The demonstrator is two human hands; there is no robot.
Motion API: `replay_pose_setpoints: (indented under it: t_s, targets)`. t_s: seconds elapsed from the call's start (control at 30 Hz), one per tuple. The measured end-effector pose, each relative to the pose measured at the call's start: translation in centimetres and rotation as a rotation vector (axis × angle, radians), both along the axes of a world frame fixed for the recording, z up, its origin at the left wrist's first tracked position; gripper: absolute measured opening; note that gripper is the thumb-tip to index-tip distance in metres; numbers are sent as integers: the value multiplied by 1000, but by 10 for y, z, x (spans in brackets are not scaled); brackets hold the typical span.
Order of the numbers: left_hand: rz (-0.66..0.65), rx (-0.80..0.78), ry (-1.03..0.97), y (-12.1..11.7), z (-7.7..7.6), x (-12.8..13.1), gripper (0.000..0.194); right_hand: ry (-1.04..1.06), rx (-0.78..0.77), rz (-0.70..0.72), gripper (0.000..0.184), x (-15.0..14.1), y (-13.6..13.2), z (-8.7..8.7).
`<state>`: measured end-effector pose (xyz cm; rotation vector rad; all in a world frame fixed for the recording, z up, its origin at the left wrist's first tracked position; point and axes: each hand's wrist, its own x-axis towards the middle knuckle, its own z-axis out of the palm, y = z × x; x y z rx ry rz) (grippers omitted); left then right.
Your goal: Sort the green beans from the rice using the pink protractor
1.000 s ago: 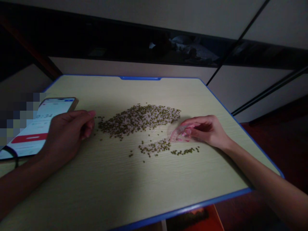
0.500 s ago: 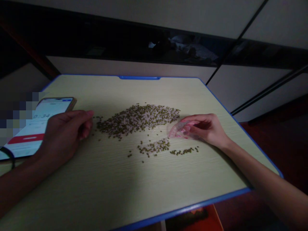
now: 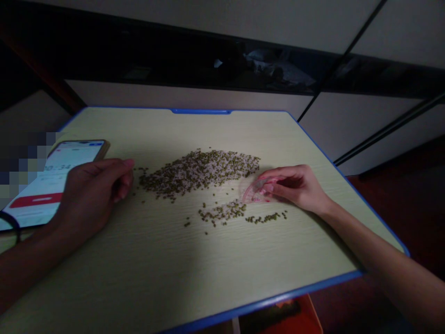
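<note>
A big heap of green beans mixed with white grains lies in the middle of a pale table with a blue rim. A smaller mixed patch and a short row of green beans lie in front of it. My right hand rests at the heap's right end, fingers pinched on a small pink see-through scoop whose edge touches the table. My left hand lies on the table left of the heap, fingers loosely curled with nothing seen in them.
A phone with a lit screen and a red button lies at the table's left edge, partly behind my left hand. A dark cable loop sits by it. Something orange shows below the table's front rim.
The pink scoop in my right hand shifted slightly back and forth beside the small patch. My left hand stayed almost still.
</note>
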<state>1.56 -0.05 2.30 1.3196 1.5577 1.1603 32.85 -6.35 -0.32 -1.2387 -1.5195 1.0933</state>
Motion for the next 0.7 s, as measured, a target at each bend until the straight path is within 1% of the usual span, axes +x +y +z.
replay_pose_setpoints:
  t_s: [0.1,0.23,0.5,0.7]
  targets:
    - [6,1,15,0,1,1,32,8,8,10,15,-1,0,0]
    - [-17,16,-6,1,0,1,30,15,-7,32,15,0,-1,2]
    - [22,-21,-13,-1,3,3,31,-9,3,40,14,7,-1,2]
    - [-12,10,-42,0,0,1,29,4,-4,87,17,11,-1,2]
